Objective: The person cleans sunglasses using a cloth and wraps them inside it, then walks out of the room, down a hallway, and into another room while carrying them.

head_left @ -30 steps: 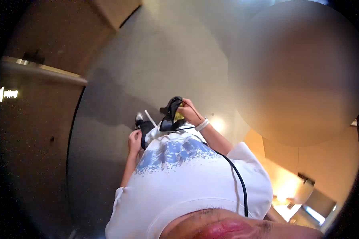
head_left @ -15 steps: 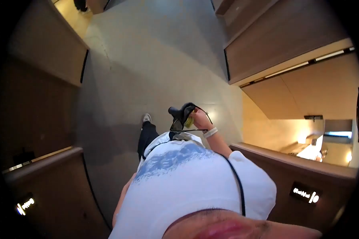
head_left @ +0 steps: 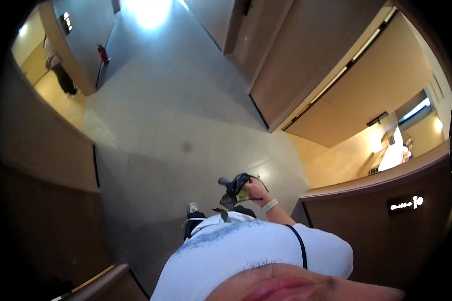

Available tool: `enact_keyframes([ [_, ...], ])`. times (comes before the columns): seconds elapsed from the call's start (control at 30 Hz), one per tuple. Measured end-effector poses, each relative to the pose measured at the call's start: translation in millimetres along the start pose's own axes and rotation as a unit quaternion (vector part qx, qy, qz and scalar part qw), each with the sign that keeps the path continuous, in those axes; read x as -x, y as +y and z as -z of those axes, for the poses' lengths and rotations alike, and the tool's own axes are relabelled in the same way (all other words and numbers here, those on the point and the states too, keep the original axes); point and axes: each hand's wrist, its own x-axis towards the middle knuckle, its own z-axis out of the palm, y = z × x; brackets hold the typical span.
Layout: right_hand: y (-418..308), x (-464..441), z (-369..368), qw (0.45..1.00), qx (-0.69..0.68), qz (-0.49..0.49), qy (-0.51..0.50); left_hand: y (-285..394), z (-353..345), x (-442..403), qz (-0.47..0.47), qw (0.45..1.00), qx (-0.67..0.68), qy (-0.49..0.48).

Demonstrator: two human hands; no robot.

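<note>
My right hand (head_left: 256, 188) is closed around a black bundle (head_left: 234, 189) in front of my waist. The bundle has a stubby rounded end on its left, thin dark straps, and something yellow-green against it near my fingers. Its exact kind is not clear. A pale band (head_left: 269, 205) circles my right wrist. My left hand is out of sight.
Grey floor (head_left: 150, 120) runs ahead between brown wall panels. At right, a doorway opens onto a lit room (head_left: 331, 170); a lit sign (head_left: 407, 204) is beside it. Far left, a person (head_left: 60, 70) stands in another opening, near a red fire extinguisher (head_left: 103, 53).
The view has tilted up and moved along the corridor. More of the far end, the extinguisher and the standing person now show. My right hand still grips the black bundle, lower in view.
</note>
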Motion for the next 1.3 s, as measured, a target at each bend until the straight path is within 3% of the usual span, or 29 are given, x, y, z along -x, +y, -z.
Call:
enact_keyframes([
  [0.03, 4.6, 4.3, -0.8, 0.999, 0.001, -0.017, 0.051, 15.0, 10.4, -13.5, -0.011, 1.0, -0.017, -0.006],
  [0.1, 0.8, 24.7, 0.3, 0.978, 0.173, 0.062, 0.098, 45.0, 27.4, -38.6, -0.029, 0.998, -0.052, -0.02],
  [0.17, 35.8, 27.8, 30.9, 0.982, 0.114, 0.074, 0.129, 75.7, 36.2, -56.3, -0.037, 0.995, -0.09, -0.039],
  [0.3, 76.9, 48.6, 102.0, 0.936, 0.265, 0.117, 0.2, 138.9, 31.2, -97.2, -0.033, 0.985, -0.149, -0.079],
  [0.37, 80.7, 51.8, 133.5, 0.931, 0.252, 0.124, 0.233, 170.9, 19.2, -117.1, -0.026, 0.98, -0.173, -0.098],
  [0.4, 69.0, 48.9, 146.6, 0.962, 0.058, 0.131, 0.23, 186.7, 12.7, -127.4, -0.021, 0.976, -0.187, -0.109],
  [0.43, 68.8, 50.9, 165.0, 0.956, -0.139, 0.141, 0.217, 197.7, 5.0, -136.5, -0.016, 0.972, -0.201, -0.118],
  [0.5, 76.7, 68.3, 218.3, 0.953, -0.038, 0.176, 0.243, 220.5, -10.6, -151.8, -0.002, 0.963, -0.231, -0.139],
  [0.57, 64.5, 94.9, 258.1, 0.922, -0.197, 0.164, 0.29, 246.2, -24.1, -170.8, 0.009, 0.952, -0.261, -0.16],
  [0.63, 43.4, 128.0, 276.8, 0.899, -0.182, 0.179, 0.356, 270.1, -35.1, -187.0, 0.019, 0.941, -0.286, -0.18],
  [0.7, 8.4, 158.5, 288.1, 0.861, -0.252, 0.316, 0.307, 296.2, -45.6, -206.0, 0.021, 0.932, -0.306, -0.195],
  [0.73, 7.8, 168.4, 297.3, 0.857, -0.246, 0.316, 0.324, 301.5, -46.9, -217.9, 0.017, 0.927, -0.312, -0.207],
  [0.83, 5.5, 162.4, 285.9, 0.826, -0.27, 0.301, 0.392, 322.0, -35.8, -242.9, 0.001, 0.913, -0.337, -0.228],
  [0.97, 60.5, 155.5, 262.5, 0.813, -0.29, 0.278, 0.422, 324.4, -22.9, -245.2, -0.015, 0.898, -0.362, -0.249],
  [1.03, 50.6, 153.7, 264.2, 0.81, -0.312, 0.224, 0.444, 336.2, -22.7, -258.5, -0.014, 0.89, -0.37, -0.265],
  [1.17, 6.2, 136.5, 269.2, 0.783, -0.333, 0.274, 0.449, 365.2, -18.2, -303.2, -0.012, 0.873, -0.379, -0.305],
  [1.23, -1.1, 144.7, 236.5, 0.76, -0.34, 0.318, 0.453, 363.2, -13.5, -311.4, -0.027, 0.864, -0.389, -0.318],
  [1.3, -38.6, 133.4, 258.5, 0.755, -0.323, 0.33, 0.465, 403.8, -11.7, -349.4, -0.035, 0.847, -0.403, -0.346],
])
